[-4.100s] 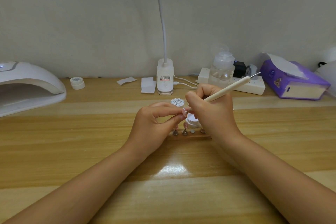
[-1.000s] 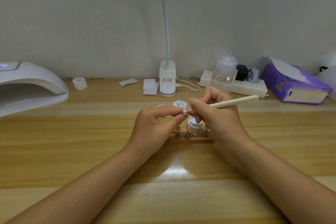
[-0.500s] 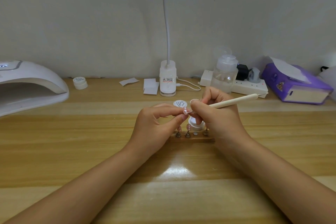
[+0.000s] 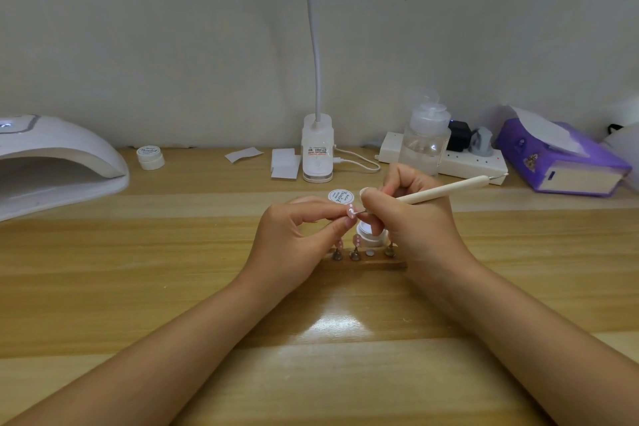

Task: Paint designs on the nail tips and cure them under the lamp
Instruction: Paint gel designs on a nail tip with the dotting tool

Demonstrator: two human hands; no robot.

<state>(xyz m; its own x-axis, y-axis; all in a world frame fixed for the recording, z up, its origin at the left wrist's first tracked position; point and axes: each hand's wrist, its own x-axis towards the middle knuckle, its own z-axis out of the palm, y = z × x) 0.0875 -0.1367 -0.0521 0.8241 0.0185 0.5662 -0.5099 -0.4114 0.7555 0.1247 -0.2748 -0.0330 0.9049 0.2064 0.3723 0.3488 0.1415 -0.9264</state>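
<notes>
the right hand [image 4: 411,218] grips a cream dotting pen [image 4: 446,191] pencil-style, its long axis slanting up and away to that hand's right, its metal tip pointing left onto the nail tip [image 4: 351,210]. the left hand [image 4: 297,235] pinches that nail tip just left of the pen's point (touching, as far as i can tell). below both hands, the wooden holder [image 4: 366,264] stands on the counter [image 4: 138,270]; the curing lamp [image 4: 52,162] sits far off to the left hand's left.
</notes>
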